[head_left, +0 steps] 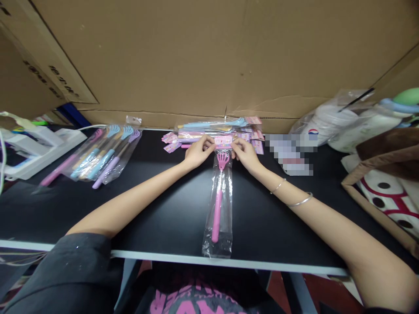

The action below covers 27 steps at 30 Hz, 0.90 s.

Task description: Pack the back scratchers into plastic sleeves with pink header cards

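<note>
A pink back scratcher [217, 213] lies in a clear plastic bag [226, 226], its claw end pointing away from me. At the bag's top is a pink printed header card [223, 141]. My left hand [198, 152] pinches the card's left end, thumb and fingers together. At the card's right end, my right hand [245, 153] grips it in the same way. Just behind my hands lies a pile of bagged back scratchers [209, 125] with similar printed cards, partly covered by the hands.
To the left lie several back scratchers in clear plastic [113, 159], beside a white power strip [49, 150]. A cup in a plastic bag [322, 122], a bottle [356, 126] and a brown-trimmed bag [356, 192] stand right. Cardboard [196, 56] walls the back of the black table [157, 213].
</note>
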### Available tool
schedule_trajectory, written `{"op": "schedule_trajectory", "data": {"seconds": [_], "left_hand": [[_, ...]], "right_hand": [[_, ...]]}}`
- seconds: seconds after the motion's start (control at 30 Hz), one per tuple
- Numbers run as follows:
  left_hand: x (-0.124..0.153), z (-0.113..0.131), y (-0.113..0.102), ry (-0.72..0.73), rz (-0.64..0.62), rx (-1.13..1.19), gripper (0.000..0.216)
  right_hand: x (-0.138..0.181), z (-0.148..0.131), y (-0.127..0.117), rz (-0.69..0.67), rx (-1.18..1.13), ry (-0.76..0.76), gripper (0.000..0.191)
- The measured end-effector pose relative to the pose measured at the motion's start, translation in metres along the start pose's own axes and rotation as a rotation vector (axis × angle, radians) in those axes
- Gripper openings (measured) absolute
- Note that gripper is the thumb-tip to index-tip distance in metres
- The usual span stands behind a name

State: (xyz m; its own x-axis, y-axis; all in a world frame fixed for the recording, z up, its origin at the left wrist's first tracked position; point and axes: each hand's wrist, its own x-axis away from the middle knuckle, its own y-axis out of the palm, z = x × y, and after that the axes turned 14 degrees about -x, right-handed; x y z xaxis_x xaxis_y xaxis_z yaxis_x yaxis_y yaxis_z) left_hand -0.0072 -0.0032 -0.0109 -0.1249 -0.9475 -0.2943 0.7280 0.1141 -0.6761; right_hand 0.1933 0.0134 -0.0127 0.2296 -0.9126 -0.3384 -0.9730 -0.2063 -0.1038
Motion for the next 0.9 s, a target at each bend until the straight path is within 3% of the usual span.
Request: {"op": "schedule_trajectory", "data": {"seconds": [0.13, 0.3, 0.47, 0.7, 0.9], "left_hand": [[0.002, 0.006, -0.009, 0.021, -0.131, -0.124, 0.027], [0.001, 0.021, -0.026, 0.121, -0.415, -0.25, 0.051], [0.009, 0.044, -0.034, 0.117, -0.631, -0.308, 0.048], [0.018, 0.054, -0.026, 0.099, -0.612, -0.32, 0.037], [0.022, 0.055, -0.019, 0.037, -0.687, 0.062, 0.024]], "right_hand": [[-0.002, 0.001, -0.001, -0.001, -0.086, -0.008, 0.035], [-0.004, 0.0, -0.002, 0.055, -0.115, -0.031, 0.034], [-0.004, -0.002, -0.002, 0.135, -0.074, -0.003, 0.032], [-0.003, -0.004, -0.003, 0.189, -0.055, -0.005, 0.038], [-0.002, -0.007, -0.004, 0.263, -0.073, -0.001, 0.044]]}}
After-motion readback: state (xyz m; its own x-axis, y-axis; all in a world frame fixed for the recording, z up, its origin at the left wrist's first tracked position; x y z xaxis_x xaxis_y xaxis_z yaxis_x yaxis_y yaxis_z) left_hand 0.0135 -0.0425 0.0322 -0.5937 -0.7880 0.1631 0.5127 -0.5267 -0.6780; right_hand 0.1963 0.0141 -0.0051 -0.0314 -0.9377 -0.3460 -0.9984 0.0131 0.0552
